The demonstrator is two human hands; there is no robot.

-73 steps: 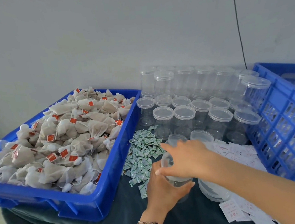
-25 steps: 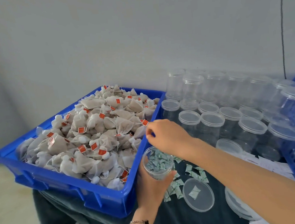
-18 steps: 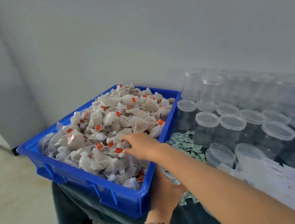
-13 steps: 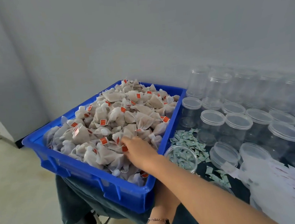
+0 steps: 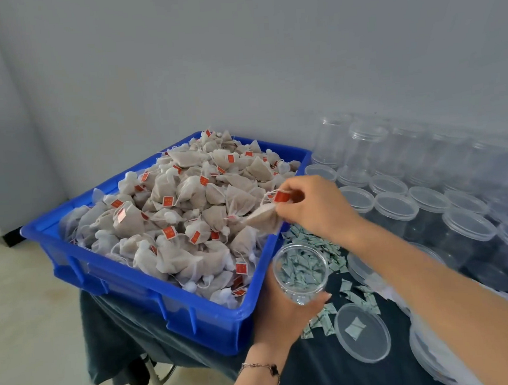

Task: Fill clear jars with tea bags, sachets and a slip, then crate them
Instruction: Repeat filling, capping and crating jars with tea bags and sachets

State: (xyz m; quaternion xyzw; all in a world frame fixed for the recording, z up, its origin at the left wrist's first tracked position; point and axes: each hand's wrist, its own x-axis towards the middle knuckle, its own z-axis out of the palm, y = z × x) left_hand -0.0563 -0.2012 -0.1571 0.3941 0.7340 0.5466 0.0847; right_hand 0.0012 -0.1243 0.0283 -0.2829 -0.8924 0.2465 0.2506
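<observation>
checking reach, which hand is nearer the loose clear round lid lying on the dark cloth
Left. The left hand, holding the open clear jar, sits just left of the loose clear round lid; the right hand is farther back.

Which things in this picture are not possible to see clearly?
- Head view: print on the red paper tags is too small.
- Contents of the open clear plastic jar are uncertain; green sachets show through it.
- Rear clear lidded jars are blurred.
- Right hand hides its fingertips' grip on the tea bag.

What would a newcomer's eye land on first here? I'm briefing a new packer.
The blue tray at left, heaped with red-tagged tea bags. Beside it the right hand pinches one tea bag above the open jar held by the left hand. Lidded clear jars crowd the right.
</observation>
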